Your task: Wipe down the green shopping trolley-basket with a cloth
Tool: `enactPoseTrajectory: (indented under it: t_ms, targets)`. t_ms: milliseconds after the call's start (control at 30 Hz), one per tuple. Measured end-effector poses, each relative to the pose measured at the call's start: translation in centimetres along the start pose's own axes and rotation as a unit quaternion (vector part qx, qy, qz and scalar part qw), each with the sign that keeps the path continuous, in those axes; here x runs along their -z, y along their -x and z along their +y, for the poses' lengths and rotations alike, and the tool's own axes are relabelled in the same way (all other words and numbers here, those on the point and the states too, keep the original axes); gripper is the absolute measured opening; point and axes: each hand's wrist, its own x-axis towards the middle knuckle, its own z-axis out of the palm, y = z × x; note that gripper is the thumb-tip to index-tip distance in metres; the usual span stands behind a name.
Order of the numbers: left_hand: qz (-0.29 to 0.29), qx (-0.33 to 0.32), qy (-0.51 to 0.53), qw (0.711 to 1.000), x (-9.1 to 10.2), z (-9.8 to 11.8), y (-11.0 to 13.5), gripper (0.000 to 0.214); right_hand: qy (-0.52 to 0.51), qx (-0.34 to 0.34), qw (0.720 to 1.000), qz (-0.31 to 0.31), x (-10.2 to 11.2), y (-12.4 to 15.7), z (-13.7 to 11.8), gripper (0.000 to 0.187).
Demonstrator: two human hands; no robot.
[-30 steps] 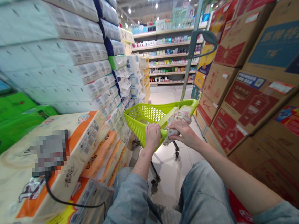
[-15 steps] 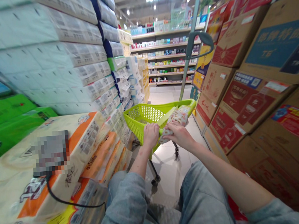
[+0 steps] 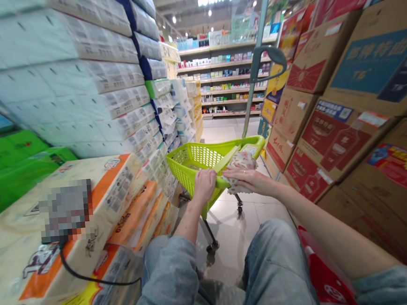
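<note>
The cloth [image 3: 242, 160], a soft, light, floppy patterned rag, lies draped over the near rim of the basket [image 3: 186, 165], at about 5 o'clock on it. It likely handles best bunched in the palm, since a pinch at one edge would let it trail. The right hand [image 3: 249, 178] lies on it with fingers stretched nearly flat, pressing it to the rim, while the left hand [image 3: 206, 183], just beside at 9 o'clock, curls tight around the rim. The basket looks like stiff, light plastic mesh on wheels, and no goods show in the part of its inside in view.
</note>
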Motion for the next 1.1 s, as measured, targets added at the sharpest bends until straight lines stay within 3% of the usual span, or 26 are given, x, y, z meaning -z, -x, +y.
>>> enactPoseTrajectory:
  t_ms: [167, 367, 567, 667, 767, 967, 1100]
  targets:
    - [0.013, 0.009, 0.007, 1.000, -0.4, 0.3, 0.1, 0.036, 0.047, -0.017, 0.995, 0.091, -1.1, 0.4, 0.9, 0.038]
    - [0.029, 0.018, -0.006, 0.999, -0.6, 0.6, 0.3, 0.034, 0.112, -0.071, 0.977, 0.165, -3.0, -1.1, 0.1, 0.034]
    - [0.030, 0.011, -0.031, 0.999, -0.5, 0.4, 0.2, 0.032, 0.152, -0.096, 0.966, 0.187, -4.1, -2.0, -1.4, 0.034]
    - [0.015, -0.005, -0.041, 0.999, -0.3, 0.2, 0.1, 0.031, 0.126, -0.071, 0.975, 0.170, -3.8, -1.9, -1.7, 0.030]
    - [0.003, -0.007, -0.023, 1.000, -0.2, 0.0, 0.1, 0.033, 0.066, -0.053, 0.985, 0.151, -2.9, -1.1, -0.7, 0.029]
    - [0.007, 0.010, 0.012, 1.000, -0.1, 0.1, 0.2, 0.036, 0.004, -0.134, 0.972, 0.192, -1.3, 0.5, 2.5, 0.040]
    - [0.013, 0.012, 0.014, 1.000, -0.3, 0.3, 0.1, 0.036, 0.017, -0.116, 0.973, 0.199, -1.5, 0.6, 2.3, 0.039]
